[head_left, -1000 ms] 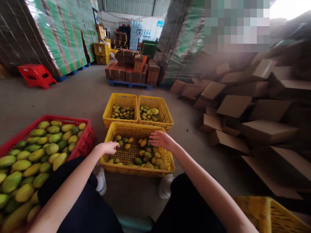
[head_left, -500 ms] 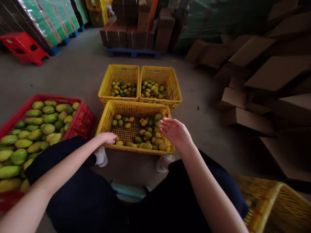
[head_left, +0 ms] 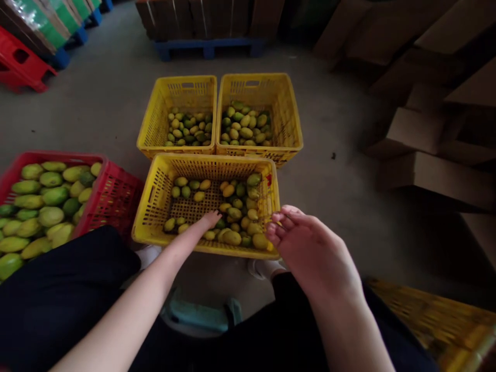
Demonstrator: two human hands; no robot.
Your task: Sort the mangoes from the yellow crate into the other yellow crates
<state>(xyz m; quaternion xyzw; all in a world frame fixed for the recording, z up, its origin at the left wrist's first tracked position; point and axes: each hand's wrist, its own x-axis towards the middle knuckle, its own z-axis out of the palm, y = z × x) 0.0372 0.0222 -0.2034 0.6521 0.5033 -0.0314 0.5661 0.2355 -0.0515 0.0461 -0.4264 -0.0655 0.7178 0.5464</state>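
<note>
In front of me stands a yellow plastic crate [head_left: 143, 222] with green and yellow mangoes [head_left: 233, 213] heaped along its right and near sides. A smaller group of mangoes [head_left: 186, 191] lies at its back left. My left hand [head_left: 211, 219] reaches down into the middle of this crate, fingers stretched toward the heap beside them; no fruit shows in it, though its underside is hidden. Beyond the crate's right rim hovers my right hand [head_left: 310, 243], palm turned up, fingers loosely bent and apart, holding nothing.
Two yellow crates [head_left: 178, 150] with mangoes stand behind. On the left is a red crate [head_left: 112, 194] full of larger mangoes. Another yellow crate [head_left: 437, 320] sits at lower right. Cardboard boxes [head_left: 449, 175] pile up on the right, and a blue pallet [head_left: 209, 47] stands at the back.
My left hand has moved from the crate's near left edge to its middle. My right hand has drawn back, closer to me and rightward. The view has tilted down.
</note>
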